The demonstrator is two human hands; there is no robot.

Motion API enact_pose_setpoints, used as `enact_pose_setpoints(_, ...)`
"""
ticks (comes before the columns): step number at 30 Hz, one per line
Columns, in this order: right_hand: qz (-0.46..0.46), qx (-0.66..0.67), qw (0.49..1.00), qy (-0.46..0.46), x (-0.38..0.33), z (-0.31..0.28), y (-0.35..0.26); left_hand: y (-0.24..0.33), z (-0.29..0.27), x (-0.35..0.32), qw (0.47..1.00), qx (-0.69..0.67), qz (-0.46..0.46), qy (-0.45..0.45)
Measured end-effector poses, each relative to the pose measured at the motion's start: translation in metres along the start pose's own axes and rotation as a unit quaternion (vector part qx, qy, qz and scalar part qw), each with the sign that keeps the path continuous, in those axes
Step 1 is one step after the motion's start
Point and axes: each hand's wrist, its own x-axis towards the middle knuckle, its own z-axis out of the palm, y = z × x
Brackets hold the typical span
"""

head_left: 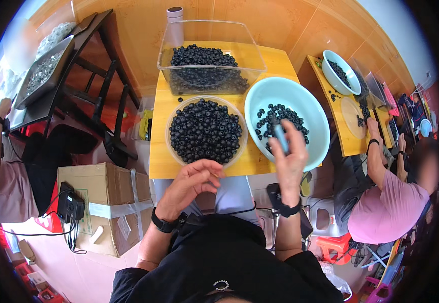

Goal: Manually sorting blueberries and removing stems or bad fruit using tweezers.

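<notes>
Our right hand pinches a small blue-grey tube upright over the teal bowl — left hand fingers curl loosely, empty, nearer the clear bowl.

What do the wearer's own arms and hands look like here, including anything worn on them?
Both forearms are bare below black sleeves pushed up near the elbows. The left hand and right hand wear no gloves. Each wrist carries a black band: the left band and the right band. No rings can be made out.
</notes>
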Motion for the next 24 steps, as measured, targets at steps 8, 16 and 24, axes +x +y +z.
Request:
enact_pose_setpoints(8, 0.07, 0.077, 0.994, 0.036, -0.029, -0.01, 0.039, 0.056, 0.112, -0.011, 0.921, -0.034, -0.107, -0.374)
enact_pose_setpoints(16, 0.062, 0.057, 0.996, -0.008, -0.047, -0.001, 0.041, 0.048, 0.218, -0.016, 0.723, -0.252, -0.113, -0.633)
enact_pose_setpoints(24, 0.081, 0.004, 0.995, -0.052, -0.053, -0.01, 0.042, -0.016, 0.241, 0.004, 0.725, -0.259, -0.108, -0.629)
